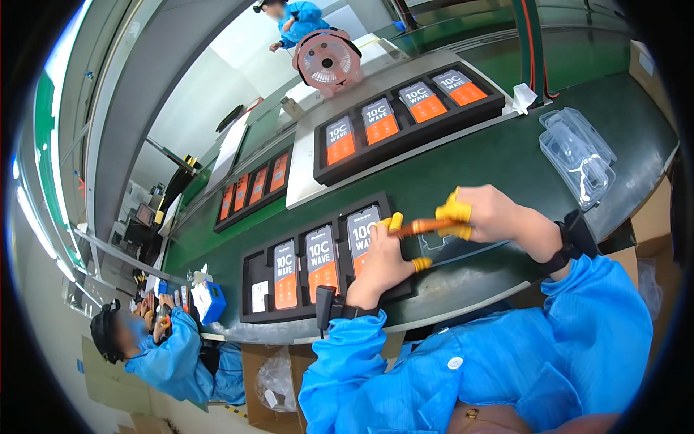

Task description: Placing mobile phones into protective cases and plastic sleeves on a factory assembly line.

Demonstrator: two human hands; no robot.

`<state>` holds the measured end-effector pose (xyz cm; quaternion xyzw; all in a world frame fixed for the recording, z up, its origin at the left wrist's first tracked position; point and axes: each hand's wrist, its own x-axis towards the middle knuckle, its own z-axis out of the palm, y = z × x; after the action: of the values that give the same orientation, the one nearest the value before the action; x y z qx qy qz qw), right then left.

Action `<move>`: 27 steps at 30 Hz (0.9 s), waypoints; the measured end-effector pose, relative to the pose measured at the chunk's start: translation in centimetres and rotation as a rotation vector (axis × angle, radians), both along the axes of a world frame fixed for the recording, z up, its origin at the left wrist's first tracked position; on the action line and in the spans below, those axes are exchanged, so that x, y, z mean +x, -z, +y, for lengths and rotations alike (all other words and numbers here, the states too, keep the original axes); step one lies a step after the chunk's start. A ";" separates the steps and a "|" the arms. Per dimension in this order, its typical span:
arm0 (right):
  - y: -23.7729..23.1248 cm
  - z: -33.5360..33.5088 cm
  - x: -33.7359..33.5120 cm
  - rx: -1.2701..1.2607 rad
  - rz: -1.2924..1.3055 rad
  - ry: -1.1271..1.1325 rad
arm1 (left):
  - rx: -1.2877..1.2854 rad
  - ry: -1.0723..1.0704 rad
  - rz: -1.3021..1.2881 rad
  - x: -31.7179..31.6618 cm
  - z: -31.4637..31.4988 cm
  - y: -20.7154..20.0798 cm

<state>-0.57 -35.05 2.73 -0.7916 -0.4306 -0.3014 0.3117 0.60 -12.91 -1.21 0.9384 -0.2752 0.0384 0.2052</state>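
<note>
My right hand (486,211), with yellow finger cots, is closed on a thin orange-brown piece (423,226), seen nearly edge-on, so its kind is unclear. Beside its left end is my left hand (383,262), also in yellow cots, with thumb spread away from the fingers. That hand lies over the right part of a black foam tray (249,293) and covers part of a grey-and-orange phone (361,224). Two more such phones, a middle one (322,259) and a left one (285,275), lie in the tray's slots. Beneath the orange piece shows something clear and thin (437,244).
Behind stands a larger black tray (340,172) of several phones; another tray (249,206) holds orange items at left. Clear plastic cases (578,155) are stacked at right. A fan (327,64) stands beyond. One co-worker (170,354) works at left, another (300,18) at the back.
</note>
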 end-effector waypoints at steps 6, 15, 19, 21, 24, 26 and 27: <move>2.6 -2.4 -2.2 -0.521 0.250 -0.009 | 0.002 0.130 0.037 -1.5 -1.1 0.3; 5.3 -2.2 0.2 -0.492 0.484 0.311 | 0.045 0.052 -0.055 -1.3 -2.3 0.9; 3.6 -2.0 1.0 -0.516 0.677 0.178 | -0.086 0.049 -0.081 -1.8 -1.9 0.5; 3.7 -2.1 0.9 -0.410 0.574 0.165 | -0.389 0.014 -0.092 -2.7 -1.5 0.7; 4.6 -1.1 0.0 -0.225 0.362 0.197 | -0.584 0.010 -0.020 -3.8 -1.0 0.8; 5.1 -0.1 -0.7 -0.081 0.177 0.278 | -0.745 0.012 0.123 -4.3 -1.2 1.7; 5.3 0.4 -0.8 -0.081 0.174 0.269 | -0.885 0.035 0.270 -4.5 -1.6 2.0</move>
<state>-1.41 -34.67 -2.53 -0.8771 -0.3039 -0.2531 0.2725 -3.94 -14.51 -3.16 0.7526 -0.2188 0.0260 0.6205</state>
